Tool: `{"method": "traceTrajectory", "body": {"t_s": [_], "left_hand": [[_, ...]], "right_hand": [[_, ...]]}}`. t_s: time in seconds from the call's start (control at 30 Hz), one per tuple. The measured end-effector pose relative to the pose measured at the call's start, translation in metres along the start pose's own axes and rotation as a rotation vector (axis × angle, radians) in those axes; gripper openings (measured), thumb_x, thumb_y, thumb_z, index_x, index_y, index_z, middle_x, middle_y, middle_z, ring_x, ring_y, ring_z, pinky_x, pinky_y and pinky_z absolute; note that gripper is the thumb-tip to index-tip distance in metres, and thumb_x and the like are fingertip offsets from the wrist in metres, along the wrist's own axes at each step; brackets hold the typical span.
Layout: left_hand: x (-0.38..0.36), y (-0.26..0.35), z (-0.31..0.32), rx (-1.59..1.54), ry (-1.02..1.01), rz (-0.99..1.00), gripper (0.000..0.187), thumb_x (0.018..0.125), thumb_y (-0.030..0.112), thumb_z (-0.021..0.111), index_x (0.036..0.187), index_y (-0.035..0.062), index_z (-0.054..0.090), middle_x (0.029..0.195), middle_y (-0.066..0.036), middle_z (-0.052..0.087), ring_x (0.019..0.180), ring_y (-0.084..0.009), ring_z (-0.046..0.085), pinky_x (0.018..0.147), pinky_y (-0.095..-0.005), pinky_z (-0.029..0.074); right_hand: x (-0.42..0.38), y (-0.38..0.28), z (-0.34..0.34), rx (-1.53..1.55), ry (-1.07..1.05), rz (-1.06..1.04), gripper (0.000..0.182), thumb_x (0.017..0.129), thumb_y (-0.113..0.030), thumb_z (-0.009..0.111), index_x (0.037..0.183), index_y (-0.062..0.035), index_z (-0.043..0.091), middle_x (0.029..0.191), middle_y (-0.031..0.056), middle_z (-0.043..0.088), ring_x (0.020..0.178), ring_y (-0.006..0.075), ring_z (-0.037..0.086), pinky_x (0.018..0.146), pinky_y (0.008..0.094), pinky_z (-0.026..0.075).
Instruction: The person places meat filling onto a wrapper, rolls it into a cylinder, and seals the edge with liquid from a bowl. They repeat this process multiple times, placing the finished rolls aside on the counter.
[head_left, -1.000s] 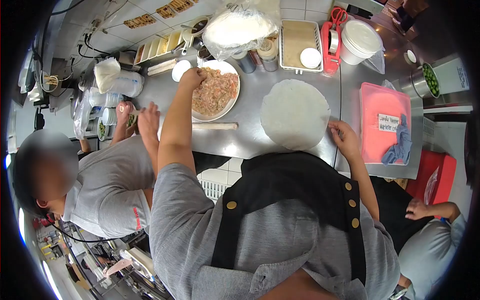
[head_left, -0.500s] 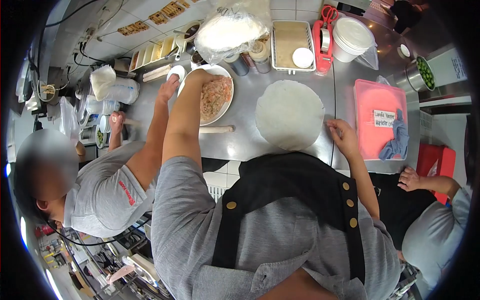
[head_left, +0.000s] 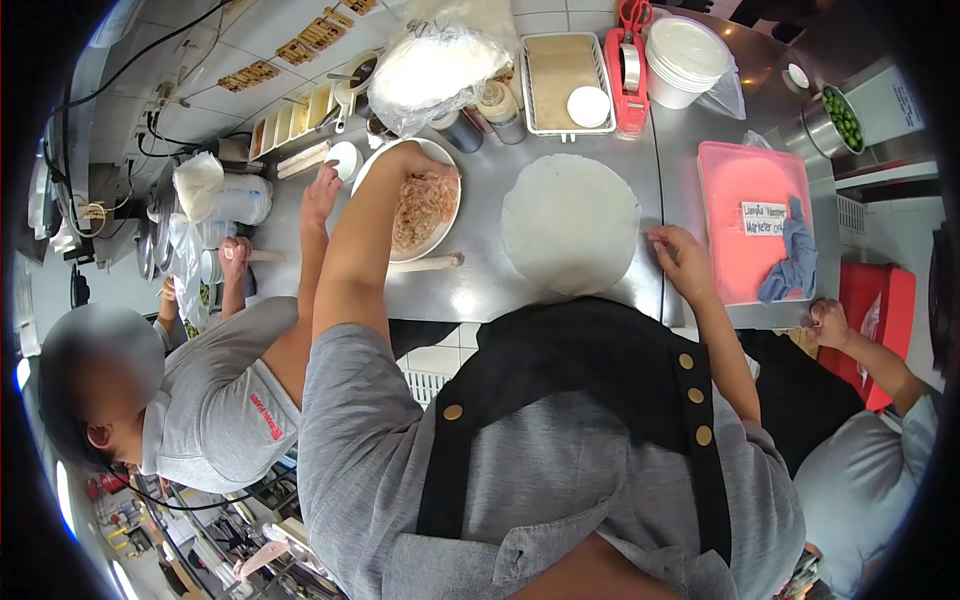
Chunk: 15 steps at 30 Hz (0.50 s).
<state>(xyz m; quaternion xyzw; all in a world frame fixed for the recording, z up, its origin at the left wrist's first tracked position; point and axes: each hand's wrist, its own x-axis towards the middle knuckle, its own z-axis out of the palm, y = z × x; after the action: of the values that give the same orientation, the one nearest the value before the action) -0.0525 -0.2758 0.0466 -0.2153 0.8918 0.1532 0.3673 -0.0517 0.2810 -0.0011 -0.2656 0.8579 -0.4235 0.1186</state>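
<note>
My left hand (head_left: pixel 408 158) reaches down into a white bowl (head_left: pixel 455 212) of pinkish minced filling (head_left: pixel 424 205). Its fingers are hidden behind the wrist and in the filling. A round, pale wrapper sheet (head_left: pixel 571 222) lies flat on the steel counter in front of me. My right hand (head_left: pixel 682 258) rests near the counter's front edge, just right of the sheet and apart from it. It is loosely curled, thumb apart from the fingers, holding nothing. One long pale roll (head_left: pixel 425 262) lies below the bowl.
On the left a co-worker's hand (head_left: pixel 321 190) is by a small white dish (head_left: pixel 345 160). A pink lidded box (head_left: pixel 730 225) with a blue cloth (head_left: pixel 793 255) stands right. Behind are a white basket (head_left: pixel 567 85), squeeze bottles (head_left: pixel 500 110), a red tape dispenser (head_left: pixel 626 85) and white tubs (head_left: pixel 688 60).
The whole view has shifted slightly. My left hand stays in the bowl, and my right hand stays beside the sheet. The co-worker's lower hand on the left now lies at a pale stick-like piece.
</note>
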Motion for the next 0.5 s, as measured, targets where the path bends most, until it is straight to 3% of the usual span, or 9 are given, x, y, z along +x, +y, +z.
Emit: {"method": "traceTrajectory", "body": {"t_s": [0.1,0.17,0.27,0.33,0.37,0.43,0.47,0.5], "left_hand": [[0.004,0.013,0.024,0.144,0.022,-0.024,0.103,0.051,0.077,0.088,0.118,-0.0008,0.076,0.126,-0.021,0.072,0.116,-0.0341,0.070,0.099,-0.0379,0.053],[-0.002,0.017,0.025,0.073,0.022,-0.023,0.099,0.052,0.073,0.090,0.116,-0.0023,0.076,0.126,-0.022,0.072,0.117,-0.0339,0.069,0.100,-0.0382,0.053],[-0.004,0.031,0.026,0.077,0.065,-0.050,0.092,0.054,0.064,0.092,0.115,-0.0029,0.077,0.125,-0.022,0.072,0.113,-0.0330,0.071,0.098,-0.0388,0.054],[0.017,0.029,0.034,0.124,0.023,0.029,0.080,0.057,0.051,0.094,0.113,-0.0031,0.076,0.124,-0.021,0.073,0.108,-0.0320,0.073,0.094,-0.0393,0.056],[0.016,0.029,0.037,0.126,0.023,0.030,0.080,0.057,0.051,0.094,0.113,-0.0031,0.076,0.124,-0.021,0.073,0.108,-0.0320,0.073,0.094,-0.0393,0.056],[0.012,0.029,0.045,-0.159,0.121,-0.035,0.050,0.064,0.039,0.092,0.091,-0.0003,0.079,0.111,-0.018,0.077,0.103,-0.0299,0.074,0.090,-0.0395,0.057],[0.010,0.033,0.051,-0.156,0.122,-0.032,0.050,0.064,0.039,0.092,0.091,-0.0003,0.079,0.111,-0.018,0.077,0.103,-0.0299,0.074,0.090,-0.0395,0.057],[0.008,0.039,0.061,-0.097,0.350,-0.087,0.043,0.066,0.035,0.091,0.088,0.0005,0.076,0.107,-0.017,0.077,0.099,-0.0294,0.075,0.087,-0.0401,0.058]], "right_hand": [[0.002,-0.007,-0.002,0.007,-0.025,0.026,0.021,0.093,-0.005,0.065,0.114,-0.0034,0.070,0.104,0.0130,0.071,0.098,0.0293,0.070,0.088,0.0375,0.055],[0.003,-0.008,-0.001,0.010,-0.059,0.040,0.022,0.095,-0.005,0.064,0.117,-0.0034,0.070,0.109,0.0111,0.072,0.103,0.0243,0.069,0.090,0.0352,0.055],[0.003,-0.001,0.004,0.052,-0.042,0.009,0.023,0.093,-0.005,0.064,0.115,-0.0036,0.070,0.104,0.0136,0.071,0.099,0.0290,0.070,0.089,0.0380,0.055],[0.003,0.000,0.006,0.055,-0.038,0.002,0.024,0.092,-0.005,0.065,0.115,-0.0036,0.070,0.104,0.0138,0.071,0.099,0.0292,0.070,0.090,0.0381,0.055],[0.003,0.000,0.006,0.059,-0.034,-0.005,0.024,0.092,-0.005,0.065,0.115,-0.0036,0.070,0.105,0.0139,0.071,0.100,0.0295,0.070,0.090,0.0383,0.055],[0.002,0.002,0.006,0.061,-0.032,-0.005,0.024,0.092,-0.005,0.065,0.115,-0.0037,0.070,0.105,0.0138,0.071,0.100,0.0297,0.070,0.090,0.0384,0.055],[0.002,0.003,0.006,0.062,-0.031,-0.006,0.023,0.093,-0.006,0.065,0.115,-0.0038,0.070,0.106,0.0137,0.071,0.100,0.0299,0.070,0.090,0.0385,0.055],[0.003,0.003,0.005,0.063,-0.026,-0.004,0.023,0.093,-0.006,0.065,0.115,-0.0038,0.070,0.106,0.0137,0.071,0.100,0.0299,0.070,0.090,0.0385,0.055]]}}
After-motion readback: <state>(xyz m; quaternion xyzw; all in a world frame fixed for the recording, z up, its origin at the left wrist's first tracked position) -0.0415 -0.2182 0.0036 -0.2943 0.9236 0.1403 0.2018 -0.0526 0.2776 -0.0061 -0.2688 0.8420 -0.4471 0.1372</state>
